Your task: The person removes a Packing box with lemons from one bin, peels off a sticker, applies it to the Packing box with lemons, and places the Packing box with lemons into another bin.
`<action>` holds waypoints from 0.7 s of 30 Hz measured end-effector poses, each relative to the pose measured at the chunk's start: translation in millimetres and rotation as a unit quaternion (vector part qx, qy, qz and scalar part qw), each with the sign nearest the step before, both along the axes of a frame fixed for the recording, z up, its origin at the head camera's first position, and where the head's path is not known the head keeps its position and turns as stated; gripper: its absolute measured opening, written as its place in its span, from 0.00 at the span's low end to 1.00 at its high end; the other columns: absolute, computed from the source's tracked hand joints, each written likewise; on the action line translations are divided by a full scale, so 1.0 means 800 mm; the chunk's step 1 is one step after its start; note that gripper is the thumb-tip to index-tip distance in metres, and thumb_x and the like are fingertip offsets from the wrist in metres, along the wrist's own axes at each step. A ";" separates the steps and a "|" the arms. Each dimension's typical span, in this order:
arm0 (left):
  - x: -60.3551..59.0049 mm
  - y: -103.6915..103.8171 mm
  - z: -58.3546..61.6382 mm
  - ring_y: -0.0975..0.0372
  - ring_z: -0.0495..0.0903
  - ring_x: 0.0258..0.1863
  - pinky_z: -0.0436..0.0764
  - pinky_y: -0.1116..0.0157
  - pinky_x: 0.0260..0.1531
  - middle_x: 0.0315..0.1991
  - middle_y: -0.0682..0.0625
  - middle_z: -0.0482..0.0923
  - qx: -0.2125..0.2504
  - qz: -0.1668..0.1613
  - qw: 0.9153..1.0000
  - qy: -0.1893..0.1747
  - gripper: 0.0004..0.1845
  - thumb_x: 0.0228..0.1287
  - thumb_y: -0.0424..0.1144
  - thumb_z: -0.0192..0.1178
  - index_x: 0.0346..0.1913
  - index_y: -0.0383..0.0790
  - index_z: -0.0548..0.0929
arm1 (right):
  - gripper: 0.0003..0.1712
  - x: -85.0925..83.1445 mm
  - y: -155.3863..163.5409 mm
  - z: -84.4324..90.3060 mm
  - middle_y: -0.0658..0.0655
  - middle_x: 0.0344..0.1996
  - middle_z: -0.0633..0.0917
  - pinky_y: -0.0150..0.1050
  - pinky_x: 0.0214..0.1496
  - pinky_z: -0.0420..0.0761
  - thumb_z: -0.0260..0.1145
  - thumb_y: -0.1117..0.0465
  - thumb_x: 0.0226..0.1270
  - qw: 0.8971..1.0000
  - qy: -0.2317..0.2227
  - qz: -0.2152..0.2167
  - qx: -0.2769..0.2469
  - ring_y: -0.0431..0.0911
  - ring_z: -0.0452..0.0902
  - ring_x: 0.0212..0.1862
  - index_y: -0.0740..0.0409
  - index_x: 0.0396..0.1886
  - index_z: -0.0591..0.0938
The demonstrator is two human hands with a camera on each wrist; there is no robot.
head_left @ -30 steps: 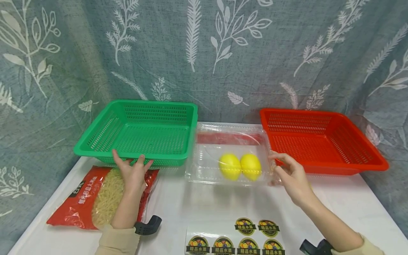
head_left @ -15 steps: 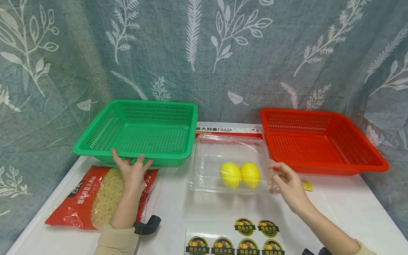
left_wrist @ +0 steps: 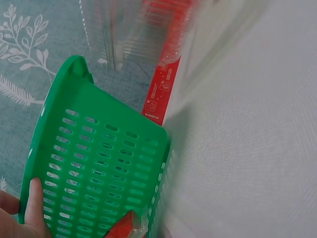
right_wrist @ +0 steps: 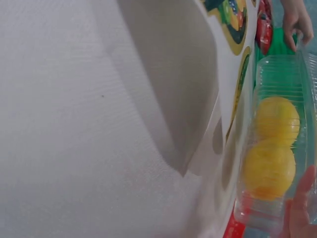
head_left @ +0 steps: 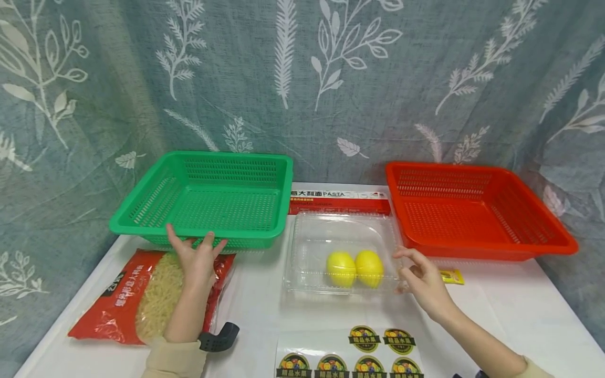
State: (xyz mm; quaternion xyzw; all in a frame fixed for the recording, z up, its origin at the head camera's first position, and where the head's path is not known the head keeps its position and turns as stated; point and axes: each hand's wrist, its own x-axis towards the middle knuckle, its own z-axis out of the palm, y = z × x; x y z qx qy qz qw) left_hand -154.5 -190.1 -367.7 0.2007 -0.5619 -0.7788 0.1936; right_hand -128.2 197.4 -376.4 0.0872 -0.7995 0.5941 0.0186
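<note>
White table [head_left: 255,294] before grey-blue leaf-print curtain [head_left: 302,126], left hand [head_left: 196,262] pinching green basket [head_left: 246,232], right hand [head_left: 427,286] pinching clear container [head_left: 308,262]

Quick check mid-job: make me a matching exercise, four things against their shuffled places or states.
Things
1. green perforated plastic basket
2. clear plastic container
3. two yellow rounded fruits
4. pale sheet of round black-and-gold stickers

Places and states
a. inside the container
b. cut off by the head view's bottom edge
c. touched at its near rim by the left hand
d. held at one edge by the right hand

Pairs: 1-c, 2-d, 3-a, 4-b
</note>
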 end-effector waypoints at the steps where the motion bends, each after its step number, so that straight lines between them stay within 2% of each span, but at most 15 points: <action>1: 0.000 0.000 0.000 0.44 0.65 0.58 0.78 0.66 0.43 0.65 0.38 0.35 0.001 0.001 1.000 0.003 0.47 0.66 0.27 0.45 0.68 0.67 0.26 | 0.15 -0.001 0.000 -0.001 0.69 0.63 0.63 0.38 0.26 0.81 0.50 0.77 0.59 1.000 0.000 0.001 -0.002 0.40 0.71 0.22 0.71 0.46 0.72; 5: -0.001 0.000 -0.001 0.45 0.60 0.61 0.78 0.66 0.43 0.65 0.37 0.34 0.007 0.001 1.000 0.010 0.47 0.66 0.26 0.45 0.68 0.67 0.26 | 0.15 -0.003 0.001 -0.005 0.70 0.63 0.63 0.38 0.26 0.81 0.50 0.77 0.58 1.000 -0.003 0.003 -0.005 0.40 0.70 0.21 0.71 0.46 0.72; 17: 0.001 -0.001 -0.004 0.44 0.63 0.59 0.78 0.66 0.43 0.65 0.38 0.33 0.006 0.004 1.000 0.008 0.47 0.66 0.27 0.46 0.68 0.67 0.26 | 0.16 -0.009 0.002 -0.014 0.68 0.59 0.66 0.38 0.26 0.81 0.50 0.76 0.59 0.999 -0.021 0.012 0.027 0.41 0.73 0.21 0.69 0.47 0.71; 21: 0.000 -0.001 -0.003 0.44 0.65 0.58 0.78 0.65 0.43 0.66 0.38 0.33 0.007 0.000 1.000 0.007 0.47 0.66 0.27 0.46 0.68 0.67 0.26 | 0.16 -0.009 0.000 -0.013 0.68 0.51 0.70 0.38 0.27 0.81 0.51 0.74 0.61 0.999 -0.036 0.013 0.035 0.42 0.72 0.20 0.67 0.49 0.71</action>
